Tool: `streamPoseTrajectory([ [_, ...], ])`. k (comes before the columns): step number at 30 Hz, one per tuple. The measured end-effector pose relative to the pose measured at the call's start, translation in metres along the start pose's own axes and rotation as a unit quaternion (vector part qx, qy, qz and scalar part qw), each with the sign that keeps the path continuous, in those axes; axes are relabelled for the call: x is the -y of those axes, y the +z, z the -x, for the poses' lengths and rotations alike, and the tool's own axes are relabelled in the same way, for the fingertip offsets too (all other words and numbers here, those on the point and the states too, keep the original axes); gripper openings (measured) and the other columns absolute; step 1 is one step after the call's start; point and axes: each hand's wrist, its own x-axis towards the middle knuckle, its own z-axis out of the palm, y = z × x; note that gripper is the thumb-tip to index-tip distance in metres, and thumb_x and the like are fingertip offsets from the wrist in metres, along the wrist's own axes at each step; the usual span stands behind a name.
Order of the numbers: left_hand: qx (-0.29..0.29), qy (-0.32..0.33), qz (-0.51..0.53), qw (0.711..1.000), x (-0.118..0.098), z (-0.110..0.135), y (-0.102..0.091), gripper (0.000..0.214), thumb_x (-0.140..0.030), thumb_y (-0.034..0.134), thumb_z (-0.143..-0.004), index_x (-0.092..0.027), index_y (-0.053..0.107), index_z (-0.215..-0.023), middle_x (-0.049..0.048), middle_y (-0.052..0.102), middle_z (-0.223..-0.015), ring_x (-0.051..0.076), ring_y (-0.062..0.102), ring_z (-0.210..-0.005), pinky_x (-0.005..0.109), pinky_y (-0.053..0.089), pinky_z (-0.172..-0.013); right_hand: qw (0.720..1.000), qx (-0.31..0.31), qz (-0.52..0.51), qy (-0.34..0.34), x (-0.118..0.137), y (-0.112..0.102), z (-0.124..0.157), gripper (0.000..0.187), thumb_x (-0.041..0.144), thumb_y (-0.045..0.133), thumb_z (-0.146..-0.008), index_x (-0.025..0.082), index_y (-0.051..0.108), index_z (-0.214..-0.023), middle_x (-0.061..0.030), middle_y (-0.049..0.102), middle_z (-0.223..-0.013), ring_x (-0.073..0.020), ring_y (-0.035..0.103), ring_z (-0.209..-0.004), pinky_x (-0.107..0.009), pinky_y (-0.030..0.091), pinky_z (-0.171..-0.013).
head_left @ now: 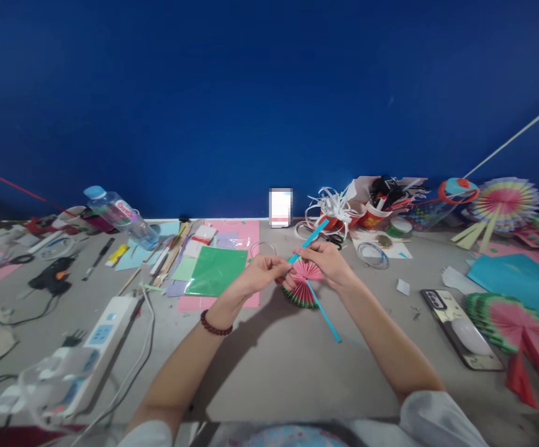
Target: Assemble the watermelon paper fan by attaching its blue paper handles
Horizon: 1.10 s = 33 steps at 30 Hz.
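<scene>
A blue paper strip (317, 233) slants up to the right between my hands, its lower end at my left fingertips. My left hand (266, 273) is closed in a pinch there, a dark beaded bracelet (215, 325) on its wrist. My right hand (326, 261) pinches the same strip a little higher up. Just below and behind my fingers is a round pleated paper fan (303, 292), pink with a green edge, partly hidden by my hands. A second blue strip (325, 315) runs from the fan's middle down to the right.
Left lie a green sheet pack (218, 271), a power strip (104, 341), a hot glue gun (55, 274) and a water bottle (123, 214). Right are red cups (375, 217), a wire coil (372, 254), a phone (460, 332) and another watermelon-coloured fan (516, 323). A blue wall (269, 112) rises behind.
</scene>
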Motion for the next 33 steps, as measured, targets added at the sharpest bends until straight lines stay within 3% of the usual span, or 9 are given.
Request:
streamPoseTrajectory([
  [6,-0.04,-0.006,0.01,0.999,0.0009,-0.0013,0.0037,0.044,-0.054,0.071,-0.071,-0.01,0.066,-0.074,0.0049,0.068,-0.057,0.012,0.063,-0.05,0.022,0.046,-0.052,1.0,0.007,-0.006,-0.017,-0.0008,-0.0007,-0.0017,0.031,0.045,0.081,-0.058,0.016,0.07,-0.061,0.0002,0.06,-0.058,-0.0116,0.048,-0.058,-0.027,0.036,-0.058],
  [16,-0.051,0.001,0.019,0.999,0.0024,-0.0026,0.0064,0.035,-0.045,0.076,-0.069,-0.01,0.069,-0.075,0.0074,0.072,-0.067,0.014,0.067,-0.064,0.028,0.054,-0.07,0.995,0.057,-0.079,0.004,-0.0052,-0.0007,-0.0084,0.037,0.052,0.08,-0.058,0.017,0.072,-0.068,-0.0027,0.067,-0.072,-0.0094,0.05,-0.058,-0.025,0.04,-0.057],
  [20,-0.017,-0.02,0.021,0.999,0.0041,-0.0019,0.0024,0.041,-0.048,0.076,-0.068,-0.009,0.069,-0.08,0.0095,0.073,-0.071,0.015,0.069,-0.066,0.027,0.054,-0.069,0.995,0.057,-0.083,0.001,-0.0047,-0.0004,-0.0077,0.034,0.05,0.08,-0.06,0.017,0.072,-0.066,-0.0008,0.064,-0.063,-0.0088,0.049,-0.055,-0.024,0.039,-0.056],
  [25,0.007,-0.027,0.026,0.999,0.0011,-0.0007,0.002,0.054,-0.061,0.062,-0.076,-0.009,0.071,-0.086,0.0118,0.073,-0.073,0.015,0.069,-0.065,0.027,0.054,-0.068,0.998,0.045,-0.05,-0.018,-0.0046,-0.0004,-0.0052,0.031,0.048,0.079,-0.063,0.017,0.074,-0.069,-0.0003,0.062,-0.06,-0.0098,0.05,-0.056,-0.025,0.039,-0.056],
  [33,0.018,-0.023,0.032,0.999,-0.0007,-0.0024,0.0041,0.049,-0.058,0.072,-0.068,-0.01,0.071,-0.078,0.0103,0.074,-0.074,0.015,0.068,-0.066,0.029,0.055,-0.073,0.999,0.043,-0.026,-0.016,-0.0016,0.0037,-0.002,0.033,0.049,0.077,-0.061,0.018,0.075,-0.068,0.0003,0.06,-0.057,-0.0108,0.048,-0.056,-0.025,0.038,-0.056],
])
